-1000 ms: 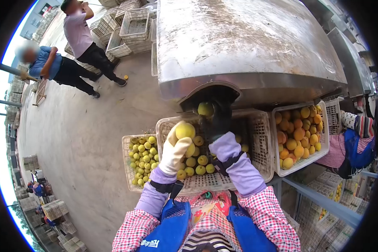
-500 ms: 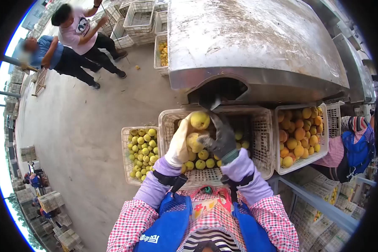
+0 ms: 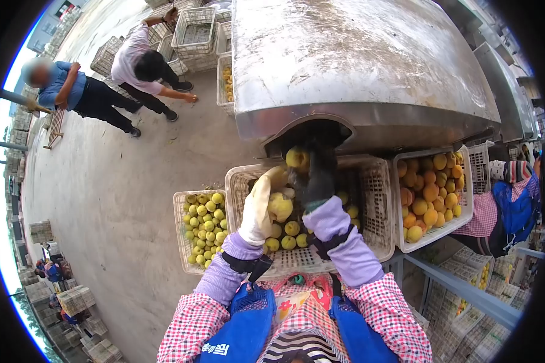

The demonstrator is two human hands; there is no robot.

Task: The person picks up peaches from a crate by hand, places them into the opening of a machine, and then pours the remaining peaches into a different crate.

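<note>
My left hand (image 3: 258, 207), in a cream glove, is closed around a yellow peach (image 3: 280, 207) above the middle crate (image 3: 378, 212). My right hand (image 3: 318, 179), in a dark glove, reaches up to the shadowed opening (image 3: 312, 132) of the metal machine. Beside its thumb side a yellow-green peach (image 3: 297, 158) appears gripped, though the fingers are mostly lost in shadow. Several greenish peaches (image 3: 288, 242) lie in the crate below my hands.
A crate of small green peaches (image 3: 204, 227) stands at left, and one of orange peaches (image 3: 431, 196) at right. The metal machine (image 3: 369, 54) fills the far side. Two people (image 3: 94, 94) are at upper left; another person (image 3: 502, 206) is at right. Stacked crates (image 3: 195, 36) stand behind.
My right hand has moved forward to the machine's opening, and the upper peach has shifted with it. My left hand stays over the crate. One person at upper left has bent toward the floor.
</note>
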